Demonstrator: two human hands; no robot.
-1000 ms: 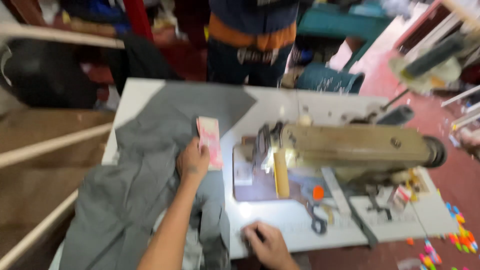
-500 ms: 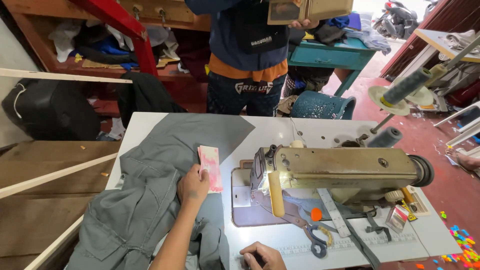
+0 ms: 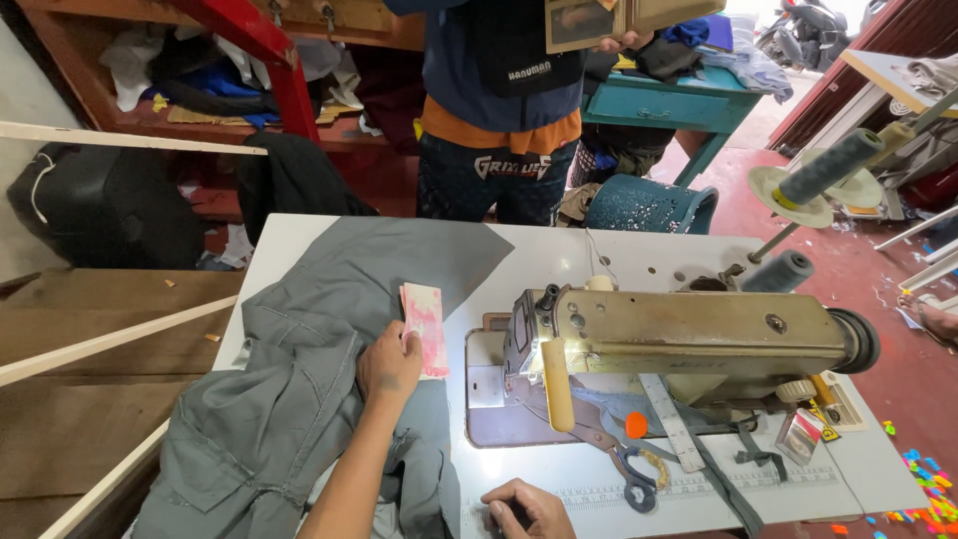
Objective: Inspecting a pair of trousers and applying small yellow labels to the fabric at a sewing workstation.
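here, the grey garment (image 3: pixel 299 399) lies spread over the table's (image 3: pixel 619 260) left half, not yet under the sewing machine (image 3: pixel 689 339); the left hand (image 3: pixel 389 364) pinches a pink slip (image 3: pixel 424 329) against it, the right hand (image 3: pixel 527 509) rests loosely curled, empty, at the near edge.

One head-worn camera looks steeply down from the near edge of the table (image 3: pixel 559 265), close in, facing the far side, where another person (image 3: pixel 499 110) stands.
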